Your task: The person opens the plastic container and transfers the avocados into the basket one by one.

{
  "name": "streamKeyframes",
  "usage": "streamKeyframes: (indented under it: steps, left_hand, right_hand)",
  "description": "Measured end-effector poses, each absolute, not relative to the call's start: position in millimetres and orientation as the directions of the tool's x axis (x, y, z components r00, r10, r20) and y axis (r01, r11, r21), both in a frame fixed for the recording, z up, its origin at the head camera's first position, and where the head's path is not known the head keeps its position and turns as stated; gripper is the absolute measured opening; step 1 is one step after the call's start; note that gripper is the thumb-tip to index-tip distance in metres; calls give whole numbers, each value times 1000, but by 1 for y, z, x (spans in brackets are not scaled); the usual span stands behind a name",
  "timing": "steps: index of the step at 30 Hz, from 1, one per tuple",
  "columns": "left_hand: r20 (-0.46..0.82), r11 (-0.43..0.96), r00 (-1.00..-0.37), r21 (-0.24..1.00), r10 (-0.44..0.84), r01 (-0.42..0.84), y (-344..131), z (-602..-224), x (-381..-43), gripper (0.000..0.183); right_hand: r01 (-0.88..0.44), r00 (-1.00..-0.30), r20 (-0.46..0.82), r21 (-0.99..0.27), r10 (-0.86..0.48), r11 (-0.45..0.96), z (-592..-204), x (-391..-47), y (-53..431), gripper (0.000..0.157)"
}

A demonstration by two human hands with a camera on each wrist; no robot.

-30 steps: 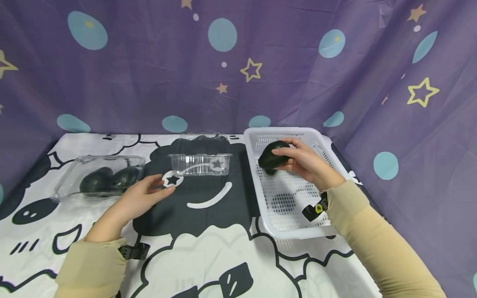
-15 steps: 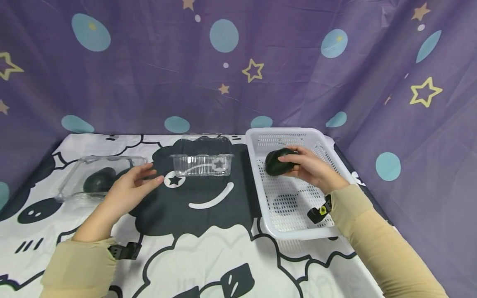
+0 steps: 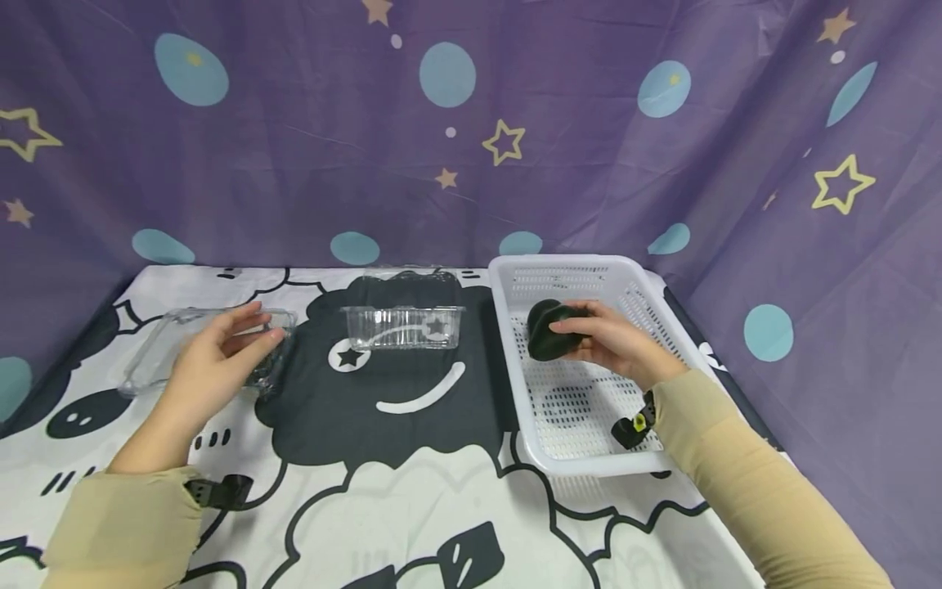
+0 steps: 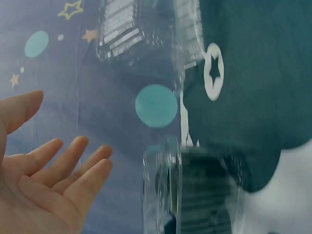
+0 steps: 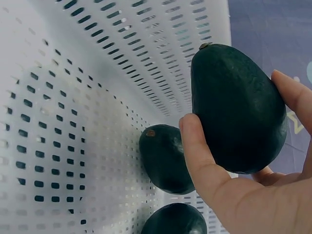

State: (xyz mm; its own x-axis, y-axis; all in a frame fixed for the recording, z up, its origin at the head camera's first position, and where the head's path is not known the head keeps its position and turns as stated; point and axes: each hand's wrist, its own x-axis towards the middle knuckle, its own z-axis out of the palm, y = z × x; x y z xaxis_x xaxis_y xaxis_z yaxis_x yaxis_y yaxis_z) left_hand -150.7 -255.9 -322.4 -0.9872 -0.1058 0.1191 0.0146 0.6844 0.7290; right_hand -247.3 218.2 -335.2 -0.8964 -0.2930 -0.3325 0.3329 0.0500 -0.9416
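Note:
My right hand grips a dark green avocado between thumb and fingers, over the white perforated basket. Two more dark avocados, one nearer and one partly cut off, lie in the basket below it in the right wrist view. My left hand is spread with nothing in it, overlapping the clear plastic clamshell at the left in the head view. That hand hides most of the clamshell's contents. The left wrist view shows its palm and relaxed fingers apart from the plastic.
A second clear clamshell stands with its lid raised at the back middle of the table, left of the basket. The tabletop has a black and white cartoon cloth. A purple curtain rises behind the table.
My left hand has moved left, from beside the left clamshell to in front of it. My right hand, still gripping an avocado, has shifted slightly right and nearer within the basket.

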Motion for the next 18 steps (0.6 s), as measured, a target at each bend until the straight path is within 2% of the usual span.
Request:
streamKeyframes:
  steps: [6, 12, 18]
  left_hand:
    - [170, 694, -959, 719, -224, -35, -277, -327, -148, 70]
    - [142, 688, -931, 712, -337, -140, -296, -334, -140, 70]
    - [120, 657, -919, 734, -375, -173, -305, -337, -139, 71]
  right_hand:
    - [340, -887, -344, -938, -308, 69, -337, -246, 216, 52]
    - [353, -874, -371, -929, -315, 116, -342, -247, 214, 60]
    - [363, -858, -393, -919, -330, 151, -346, -247, 212, 65]
